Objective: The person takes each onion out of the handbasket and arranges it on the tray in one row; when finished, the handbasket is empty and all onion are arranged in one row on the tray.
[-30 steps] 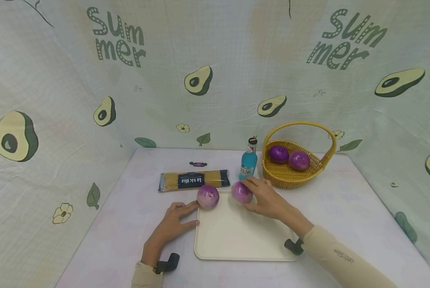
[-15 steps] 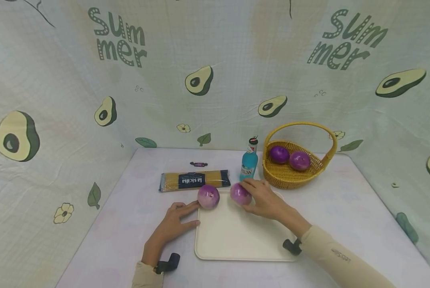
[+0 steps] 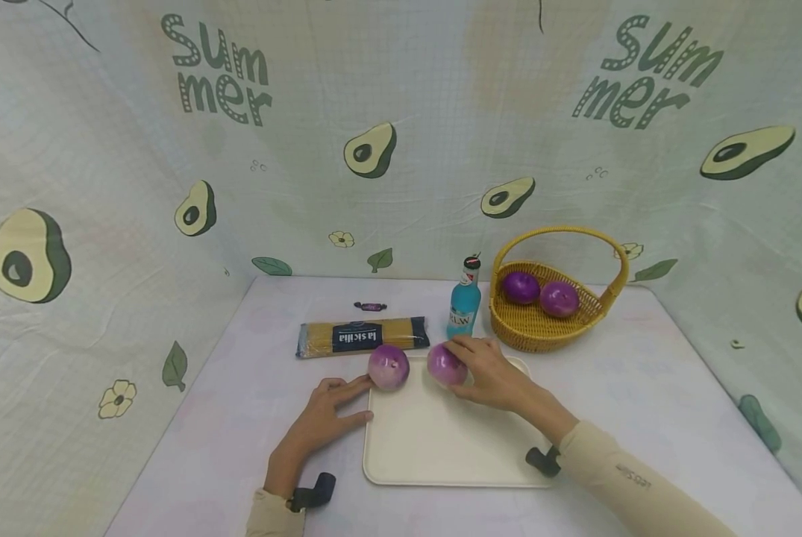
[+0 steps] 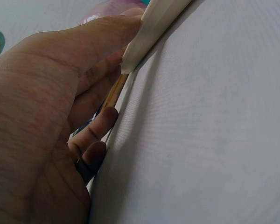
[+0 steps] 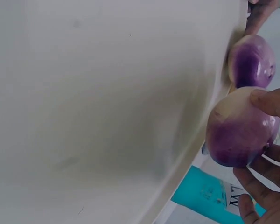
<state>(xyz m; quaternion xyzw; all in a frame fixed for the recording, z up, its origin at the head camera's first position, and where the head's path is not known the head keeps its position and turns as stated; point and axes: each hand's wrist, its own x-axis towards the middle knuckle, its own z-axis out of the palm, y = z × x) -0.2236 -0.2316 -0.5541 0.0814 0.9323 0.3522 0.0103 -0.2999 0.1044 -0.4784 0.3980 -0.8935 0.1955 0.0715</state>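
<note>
My right hand (image 3: 488, 373) grips a glossy purple-and-white onion-like ball (image 3: 445, 365) at the far edge of a cream tray (image 3: 454, 432). The right wrist view shows my thumb and fingers around that ball (image 5: 240, 128); I cannot tell whether it touches the tray. A similar ball (image 3: 389, 367) sits at the tray's far left corner. My left hand (image 3: 325, 414) lies at the tray's left edge, thumb and forefinger extended, the forefinger tip close to that corner ball. In the left wrist view my thumb (image 4: 98, 39) touches the tray rim (image 4: 154, 32).
Beyond the tray lie a spaghetti pack (image 3: 363, 337) and a small wrapped candy (image 3: 370, 306). A blue bottle (image 3: 464, 306) stands upright behind my right hand. Right of it, a handled wicker basket (image 3: 542, 340) holds two purple balls (image 3: 559, 299).
My right hand has shifted slightly left with the ball it grips, closer to the corner ball. My left hand has stayed in place.
</note>
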